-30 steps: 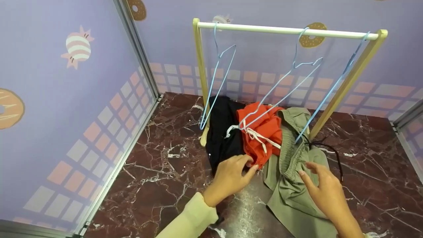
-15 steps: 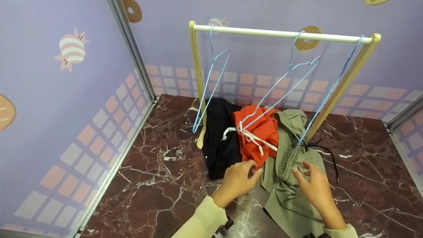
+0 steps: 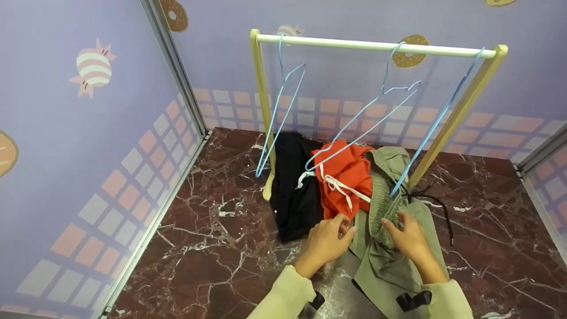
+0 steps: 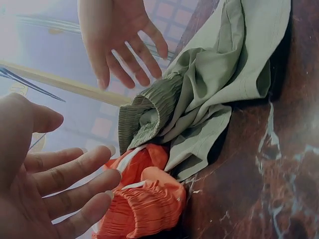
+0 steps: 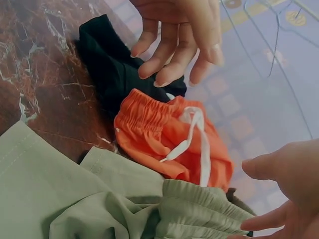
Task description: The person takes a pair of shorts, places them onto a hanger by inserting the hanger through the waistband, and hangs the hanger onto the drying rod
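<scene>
Three garments lie bunched on the floor: a black one (image 3: 294, 199), orange shorts (image 3: 350, 165) with a white drawstring, and grey-green pants (image 3: 384, 263) with a gathered waistband and a dark cord. My left hand (image 3: 327, 241) hovers at the near edge of the orange shorts, fingers loosely bent and holding nothing. Over the pants, close to their waistband (image 4: 149, 119), is my right hand (image 3: 409, 239), thumb apart from the relaxed fingers. In the right wrist view, a gap separates the left hand (image 5: 174, 35) from the right hand (image 5: 294, 184), with the shorts and pants below.
Behind the clothes stands a rack with a white rod (image 3: 336, 43) and wooden posts (image 3: 465, 106). Three blue wire hangers hang from it, the middle one reaching down over the orange shorts. Patterned purple walls (image 3: 146, 53) enclose the dark marbled floor (image 3: 203, 248).
Both hands have drawn closer together, the left moving right and the right moving left. The middle hanger has swung slightly left. The garments lie as before, while the head view has shifted a little.
</scene>
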Action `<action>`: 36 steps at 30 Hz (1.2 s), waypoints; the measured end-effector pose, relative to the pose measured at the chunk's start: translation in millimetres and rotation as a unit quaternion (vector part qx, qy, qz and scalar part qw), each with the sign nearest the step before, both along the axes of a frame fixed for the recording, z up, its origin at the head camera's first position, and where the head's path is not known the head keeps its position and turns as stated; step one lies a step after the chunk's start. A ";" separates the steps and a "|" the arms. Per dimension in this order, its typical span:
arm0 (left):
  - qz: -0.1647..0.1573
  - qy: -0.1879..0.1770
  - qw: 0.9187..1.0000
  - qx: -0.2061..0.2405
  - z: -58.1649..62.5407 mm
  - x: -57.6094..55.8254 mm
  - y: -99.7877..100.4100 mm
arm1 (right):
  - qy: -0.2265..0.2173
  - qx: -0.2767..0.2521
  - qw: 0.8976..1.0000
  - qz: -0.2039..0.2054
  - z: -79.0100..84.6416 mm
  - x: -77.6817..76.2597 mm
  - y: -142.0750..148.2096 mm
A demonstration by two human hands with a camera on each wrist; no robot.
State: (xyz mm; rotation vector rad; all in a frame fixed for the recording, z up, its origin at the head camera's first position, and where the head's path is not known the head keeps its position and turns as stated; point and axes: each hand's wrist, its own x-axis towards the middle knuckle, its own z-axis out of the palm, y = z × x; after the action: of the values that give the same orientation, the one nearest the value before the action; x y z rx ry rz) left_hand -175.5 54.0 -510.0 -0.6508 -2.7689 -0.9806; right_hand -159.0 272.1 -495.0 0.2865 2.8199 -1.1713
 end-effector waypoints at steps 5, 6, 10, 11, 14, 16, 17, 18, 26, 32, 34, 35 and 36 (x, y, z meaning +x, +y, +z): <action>-0.009 -0.015 1.000 0.005 -2.1 0.4 3.3 | -0.015 -0.006 1.000 -0.007 -4.5 -9.1 -4.4; -0.010 -0.018 1.000 0.008 -2.3 0.4 3.8 | -0.018 -0.010 1.000 -0.008 -5.0 -10.5 -5.2; -0.011 -0.027 1.000 0.008 -4.3 0.5 7.1 | -0.017 -0.009 1.000 -0.014 -8.3 -14.6 -6.9; -0.010 -0.030 0.999 0.007 -5.3 0.5 7.9 | -0.014 -0.007 1.000 -0.016 -9.5 -15.7 -7.3; -0.008 -0.038 0.999 0.011 -8.2 0.6 11.4 | -0.002 0.004 1.000 -0.022 -13.7 -19.1 -8.3; -0.008 -0.042 0.999 0.015 -10.5 0.4 14.2 | 0.003 0.008 1.000 -0.028 -16.3 -21.1 -8.5; -0.008 -0.044 0.999 0.018 -11.2 0.1 15.7 | 0.006 0.009 0.999 -0.032 -17.6 -22.0 -8.5; -0.010 -0.047 0.999 0.020 -11.9 0.0 17.2 | 0.006 0.012 0.999 -0.037 -18.7 -22.8 -8.6; -0.003 -0.059 0.998 0.020 -17.4 -0.1 25.0 | -0.002 0.029 0.998 -0.054 -28.1 -24.0 -7.7; -0.008 -0.056 0.998 0.032 -21.0 -0.5 33.7 | -0.001 0.054 0.998 -0.036 -28.7 -21.2 -4.2; -0.008 -0.057 0.998 0.036 -22.0 -1.0 36.2 | -0.007 0.058 0.998 -0.030 -27.9 -20.4 -1.8; -0.005 -0.059 0.998 0.037 -22.5 -1.3 36.8 | -0.011 0.057 0.998 -0.027 -27.7 -20.3 -0.8; -0.003 -0.062 0.997 0.038 -23.0 -1.6 37.3 | -0.014 0.054 0.998 -0.024 -27.5 -20.0 0.3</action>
State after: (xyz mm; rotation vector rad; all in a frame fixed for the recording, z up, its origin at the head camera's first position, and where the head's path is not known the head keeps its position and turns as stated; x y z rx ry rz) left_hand -177.1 91.3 -533.1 -0.6077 -2.8188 -1.1588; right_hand -179.0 272.4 -522.5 0.3756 2.8723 -1.0162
